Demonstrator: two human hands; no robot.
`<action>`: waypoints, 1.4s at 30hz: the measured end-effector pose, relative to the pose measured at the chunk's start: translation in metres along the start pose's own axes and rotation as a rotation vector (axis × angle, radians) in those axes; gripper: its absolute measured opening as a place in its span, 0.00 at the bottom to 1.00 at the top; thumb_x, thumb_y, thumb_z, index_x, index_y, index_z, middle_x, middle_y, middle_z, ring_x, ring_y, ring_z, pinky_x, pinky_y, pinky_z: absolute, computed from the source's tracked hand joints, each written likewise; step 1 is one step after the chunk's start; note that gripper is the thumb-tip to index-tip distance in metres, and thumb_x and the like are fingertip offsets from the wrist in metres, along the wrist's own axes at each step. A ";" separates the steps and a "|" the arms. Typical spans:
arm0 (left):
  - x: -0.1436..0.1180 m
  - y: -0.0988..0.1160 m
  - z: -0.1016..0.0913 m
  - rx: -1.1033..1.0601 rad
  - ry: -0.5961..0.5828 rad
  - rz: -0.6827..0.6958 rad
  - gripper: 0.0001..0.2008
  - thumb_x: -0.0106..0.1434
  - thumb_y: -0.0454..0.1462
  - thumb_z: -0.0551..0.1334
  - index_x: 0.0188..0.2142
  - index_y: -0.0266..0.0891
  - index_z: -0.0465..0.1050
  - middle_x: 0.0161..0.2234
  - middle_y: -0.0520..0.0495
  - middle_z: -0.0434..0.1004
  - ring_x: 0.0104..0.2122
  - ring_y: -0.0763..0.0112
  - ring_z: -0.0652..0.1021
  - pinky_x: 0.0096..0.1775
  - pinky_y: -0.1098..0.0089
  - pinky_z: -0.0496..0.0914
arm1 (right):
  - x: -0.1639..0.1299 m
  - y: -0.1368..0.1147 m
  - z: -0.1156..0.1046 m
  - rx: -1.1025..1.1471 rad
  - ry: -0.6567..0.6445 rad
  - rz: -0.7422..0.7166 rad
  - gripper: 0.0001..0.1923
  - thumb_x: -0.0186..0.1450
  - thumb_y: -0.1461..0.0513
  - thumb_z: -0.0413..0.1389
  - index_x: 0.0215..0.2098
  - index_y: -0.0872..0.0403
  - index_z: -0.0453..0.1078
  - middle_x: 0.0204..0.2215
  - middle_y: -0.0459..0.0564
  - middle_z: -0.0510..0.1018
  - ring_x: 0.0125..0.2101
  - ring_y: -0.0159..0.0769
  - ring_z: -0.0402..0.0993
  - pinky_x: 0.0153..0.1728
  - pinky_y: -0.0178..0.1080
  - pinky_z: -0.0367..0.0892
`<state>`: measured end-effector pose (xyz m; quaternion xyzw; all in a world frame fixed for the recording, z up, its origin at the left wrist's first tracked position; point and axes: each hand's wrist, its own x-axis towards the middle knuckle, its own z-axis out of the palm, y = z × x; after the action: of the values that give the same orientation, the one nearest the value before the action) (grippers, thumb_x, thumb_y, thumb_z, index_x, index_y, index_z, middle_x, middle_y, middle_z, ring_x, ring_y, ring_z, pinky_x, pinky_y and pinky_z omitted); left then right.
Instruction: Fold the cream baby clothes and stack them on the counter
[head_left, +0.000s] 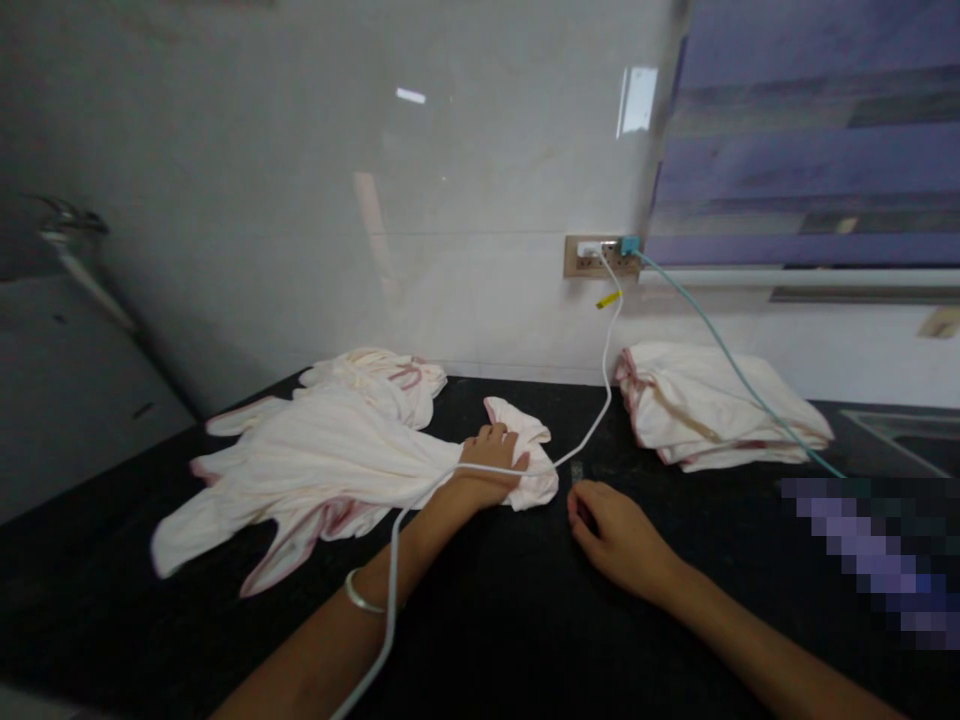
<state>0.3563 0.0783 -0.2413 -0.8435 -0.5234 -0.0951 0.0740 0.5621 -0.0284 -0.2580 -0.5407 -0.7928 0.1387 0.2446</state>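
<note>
My left hand is closed around a gathered end of the pale pink garment, knuckles up, pinning the bunched cloth against the black counter. The rest of that garment fans out to the left and far side, crumpled, with its darker pink trim showing along the edges. A silver bangle sits on my left wrist. A white cable runs down from the wall socket on the far wall, crosses over my left wrist, and trails toward the near edge. My right hand rests on the counter just right of the bunched cloth, holding nothing, fingers loosely curled with the tips near a small dark object I cannot make out. Further right, near the far wall, lies a folded stack of the same pale cloth, well apart from both hands, with a teal cable passing over it from the same socket.
</note>
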 end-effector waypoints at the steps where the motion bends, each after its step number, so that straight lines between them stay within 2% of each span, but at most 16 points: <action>1: 0.000 0.000 0.002 0.009 -0.011 -0.002 0.19 0.72 0.44 0.54 0.55 0.34 0.71 0.57 0.34 0.71 0.55 0.48 0.71 0.50 0.53 0.69 | 0.000 0.000 0.000 -0.001 -0.001 -0.002 0.05 0.65 0.67 0.50 0.34 0.51 0.64 0.32 0.45 0.72 0.34 0.35 0.67 0.36 0.37 0.56; 7: 0.001 0.006 0.002 0.023 0.018 0.007 0.18 0.73 0.42 0.52 0.53 0.33 0.71 0.54 0.32 0.72 0.53 0.47 0.71 0.50 0.52 0.69 | 0.000 -0.001 -0.001 -0.011 0.000 -0.007 0.05 0.65 0.67 0.50 0.34 0.52 0.64 0.32 0.46 0.72 0.34 0.35 0.67 0.36 0.38 0.57; 9: 0.003 0.007 0.001 -0.011 0.007 0.086 0.17 0.74 0.39 0.50 0.50 0.31 0.72 0.52 0.31 0.73 0.52 0.48 0.72 0.51 0.53 0.69 | 0.000 -0.001 0.000 -0.018 0.004 -0.014 0.05 0.65 0.67 0.50 0.34 0.51 0.64 0.32 0.46 0.72 0.34 0.36 0.67 0.36 0.38 0.58; 12: 0.002 0.014 -0.002 -0.062 -0.055 0.263 0.16 0.74 0.34 0.48 0.45 0.33 0.74 0.48 0.34 0.76 0.48 0.54 0.75 0.54 0.57 0.68 | 0.000 -0.001 0.000 -0.022 0.014 -0.017 0.05 0.66 0.67 0.49 0.34 0.51 0.64 0.32 0.46 0.72 0.34 0.37 0.68 0.36 0.40 0.60; 15: -0.006 0.026 -0.006 -0.170 -0.081 0.409 0.16 0.73 0.34 0.47 0.45 0.35 0.74 0.47 0.37 0.78 0.47 0.57 0.77 0.55 0.60 0.68 | -0.001 0.000 0.002 0.071 0.059 -0.024 0.04 0.67 0.64 0.51 0.40 0.51 0.65 0.37 0.49 0.74 0.38 0.39 0.71 0.41 0.42 0.64; 16: -0.009 0.030 -0.008 -0.238 -0.084 0.429 0.17 0.74 0.36 0.46 0.45 0.36 0.73 0.46 0.37 0.79 0.48 0.57 0.77 0.55 0.60 0.68 | -0.001 0.001 0.003 0.124 0.090 -0.023 0.06 0.67 0.63 0.52 0.43 0.51 0.65 0.40 0.50 0.74 0.41 0.40 0.71 0.43 0.43 0.66; 19: -0.017 0.040 -0.013 -0.488 -0.123 0.374 0.21 0.76 0.42 0.43 0.46 0.39 0.72 0.46 0.40 0.80 0.49 0.60 0.78 0.56 0.62 0.68 | 0.000 0.003 0.004 0.248 0.210 -0.015 0.18 0.63 0.62 0.58 0.51 0.52 0.62 0.47 0.54 0.71 0.46 0.42 0.71 0.48 0.45 0.69; 22: -0.020 0.044 -0.015 -0.680 -0.169 0.284 0.22 0.76 0.46 0.43 0.51 0.41 0.72 0.53 0.42 0.79 0.53 0.62 0.76 0.60 0.64 0.66 | 0.001 0.003 0.004 0.274 0.269 -0.063 0.28 0.60 0.64 0.59 0.57 0.53 0.59 0.52 0.56 0.69 0.52 0.44 0.68 0.55 0.47 0.67; 25: -0.021 0.045 -0.013 -0.751 -0.148 0.287 0.21 0.76 0.46 0.45 0.54 0.41 0.71 0.58 0.42 0.76 0.58 0.64 0.74 0.63 0.66 0.63 | 0.002 0.003 0.003 0.299 0.228 -0.145 0.27 0.61 0.67 0.57 0.58 0.51 0.62 0.52 0.55 0.69 0.55 0.43 0.67 0.58 0.48 0.65; 30: -0.023 0.046 -0.011 -0.663 -0.072 0.358 0.19 0.77 0.46 0.43 0.49 0.41 0.69 0.50 0.42 0.77 0.55 0.64 0.75 0.62 0.66 0.63 | 0.005 0.009 0.002 0.357 0.251 -0.192 0.25 0.62 0.69 0.53 0.58 0.51 0.63 0.54 0.54 0.72 0.55 0.42 0.67 0.58 0.47 0.64; 33: -0.024 0.045 -0.014 -0.628 -0.051 0.343 0.18 0.77 0.47 0.43 0.48 0.42 0.67 0.49 0.43 0.76 0.53 0.64 0.75 0.60 0.64 0.65 | 0.005 0.009 0.000 0.407 0.239 -0.128 0.23 0.63 0.69 0.50 0.56 0.51 0.63 0.50 0.52 0.75 0.49 0.39 0.72 0.52 0.43 0.67; 37: -0.022 0.041 -0.020 -0.677 0.015 0.315 0.17 0.76 0.48 0.48 0.54 0.42 0.64 0.51 0.43 0.74 0.51 0.65 0.75 0.56 0.66 0.67 | 0.003 0.006 -0.005 0.386 0.211 -0.008 0.12 0.64 0.67 0.49 0.45 0.52 0.66 0.35 0.46 0.76 0.34 0.36 0.73 0.37 0.37 0.67; 39: -0.020 0.036 -0.023 -0.652 0.029 0.335 0.18 0.75 0.48 0.50 0.56 0.41 0.65 0.52 0.43 0.74 0.52 0.64 0.74 0.56 0.66 0.67 | 0.004 0.009 -0.007 0.353 0.271 0.048 0.07 0.64 0.65 0.50 0.41 0.51 0.66 0.31 0.44 0.75 0.31 0.36 0.71 0.34 0.37 0.65; 42: -0.017 0.026 -0.027 -0.532 -0.011 0.347 0.23 0.72 0.51 0.56 0.60 0.42 0.65 0.55 0.44 0.74 0.54 0.61 0.74 0.56 0.65 0.67 | 0.010 0.025 -0.008 0.393 0.455 0.185 0.07 0.64 0.60 0.51 0.41 0.51 0.66 0.31 0.45 0.74 0.30 0.37 0.70 0.31 0.38 0.66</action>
<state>0.3701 0.0466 -0.2200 -0.9104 -0.3289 -0.2102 -0.1369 0.5834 -0.0102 -0.2613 -0.5699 -0.6233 0.1863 0.5020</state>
